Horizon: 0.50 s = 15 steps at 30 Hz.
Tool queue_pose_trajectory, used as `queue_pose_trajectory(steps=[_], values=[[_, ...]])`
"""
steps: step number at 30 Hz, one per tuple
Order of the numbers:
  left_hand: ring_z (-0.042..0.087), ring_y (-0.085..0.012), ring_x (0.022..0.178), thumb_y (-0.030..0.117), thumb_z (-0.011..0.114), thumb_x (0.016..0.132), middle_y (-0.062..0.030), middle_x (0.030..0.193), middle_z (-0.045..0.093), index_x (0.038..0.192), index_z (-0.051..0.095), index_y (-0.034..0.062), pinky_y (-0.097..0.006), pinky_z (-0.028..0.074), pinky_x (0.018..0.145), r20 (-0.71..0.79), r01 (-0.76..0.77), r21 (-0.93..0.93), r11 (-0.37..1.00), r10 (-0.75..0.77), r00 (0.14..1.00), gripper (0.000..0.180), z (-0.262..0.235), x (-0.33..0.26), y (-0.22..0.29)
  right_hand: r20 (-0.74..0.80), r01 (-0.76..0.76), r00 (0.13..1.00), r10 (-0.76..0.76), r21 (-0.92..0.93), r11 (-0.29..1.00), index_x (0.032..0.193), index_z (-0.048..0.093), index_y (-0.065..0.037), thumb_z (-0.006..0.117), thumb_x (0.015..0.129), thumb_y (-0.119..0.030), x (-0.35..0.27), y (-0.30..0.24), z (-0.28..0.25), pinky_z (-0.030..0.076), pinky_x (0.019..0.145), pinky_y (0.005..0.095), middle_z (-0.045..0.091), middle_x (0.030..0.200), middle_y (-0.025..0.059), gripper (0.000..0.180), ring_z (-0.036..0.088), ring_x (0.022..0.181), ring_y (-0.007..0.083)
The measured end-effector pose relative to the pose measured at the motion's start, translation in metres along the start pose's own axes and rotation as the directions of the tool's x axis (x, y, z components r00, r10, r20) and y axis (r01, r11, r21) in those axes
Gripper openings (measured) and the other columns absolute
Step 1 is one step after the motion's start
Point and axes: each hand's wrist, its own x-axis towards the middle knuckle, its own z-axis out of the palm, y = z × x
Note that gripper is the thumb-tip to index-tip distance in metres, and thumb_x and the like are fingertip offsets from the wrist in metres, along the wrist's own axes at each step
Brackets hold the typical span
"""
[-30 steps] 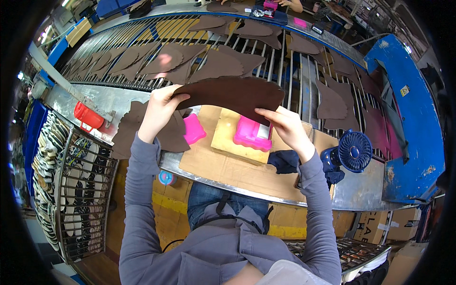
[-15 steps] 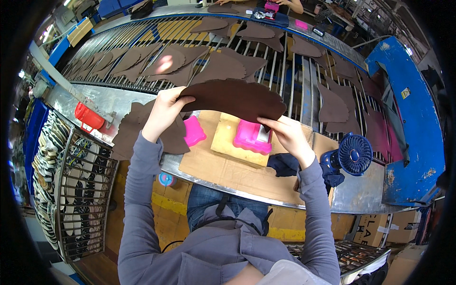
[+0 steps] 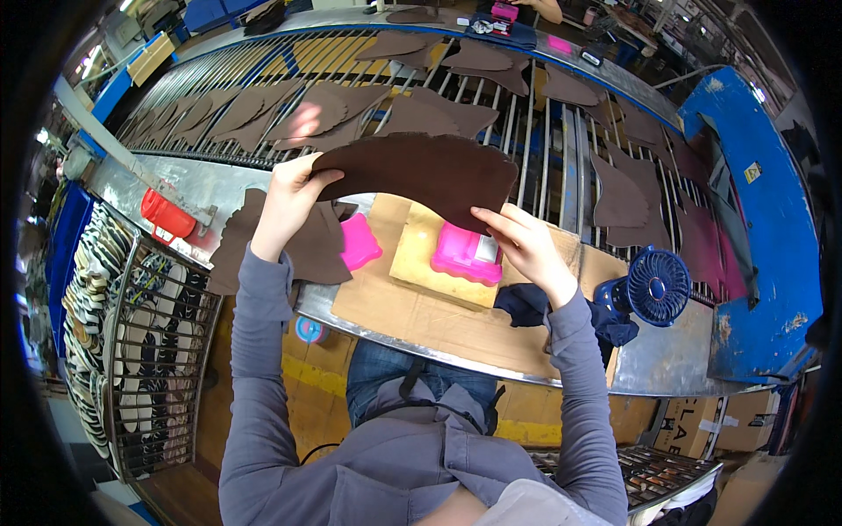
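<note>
A curved, dark brown cut piece of sheet material (image 3: 412, 171) is stretched between my hands, held up above the bench. My left hand (image 3: 294, 195) pinches its left end between thumb and fingers. At its lower right edge my right hand (image 3: 524, 241) grips it the same way. Below it, a bright pink tray-like thing with a wavy rim (image 3: 465, 254) rests on a yellow block (image 3: 417, 263). A second pink piece (image 3: 360, 242) lies to the left, beside several flat brown pieces (image 3: 307, 250) near my left wrist.
Brown cut pieces (image 3: 324, 110) lie across a roller rack beyond the bench. A small blue fan (image 3: 656, 285) and dark cloth (image 3: 524, 305) are at the right, near a blue machine (image 3: 754, 219). A wire rack of shoe parts (image 3: 158, 351) stands left. Another person's arm (image 3: 545, 9) shows far off.
Both hands have shifted slightly left and the brown piece has risen and tilted, showing more of its face. The far person's hand has moved a little.
</note>
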Motion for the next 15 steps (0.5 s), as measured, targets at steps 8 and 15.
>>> queue_pose_trajectory(steps=[8, 15], values=[[0.063, -0.0116, 0.075, 0.004, 0.062, 0.085, -0.0085, 0.084, 0.07, 0.101, 0.067, -0.0035, -0.026, 0.049, 0.071, 0.02, 0.039, -0.033, 0.999, -0.038, 0.999, 0.018, 0.0049, -0.0005, -0.0088, 0.036, 0.01, 0.999, -0.008, -0.055, 0.998, 0.126, 0.06, -0.008, 0.062, 0.08, 0.006, -0.0049, 0.0036, 0.0026, 0.049, 0.075, 0.0348, 0.058, 0.094, 0.0117, 0.048, 0.059, 0.085, 0.028], [0.063, -0.0124, 0.073, 0.006, 0.063, 0.085, -0.0093, 0.081, 0.07, 0.1, 0.068, -0.0031, -0.027, 0.049, 0.069, 0.037, 0.061, -0.029, 0.998, -0.06, 0.998, 0.018, 0.008, -0.0002, -0.0101, 0.049, 0.015, 0.999, -0.012, -0.065, 0.998, 0.127, 0.059, -0.008, 0.062, 0.08, 0.005, -0.006, 0.0023, -0.0001, 0.049, 0.074, 0.0349, 0.057, 0.092, 0.0114, 0.049, 0.058, 0.083, 0.0282]])
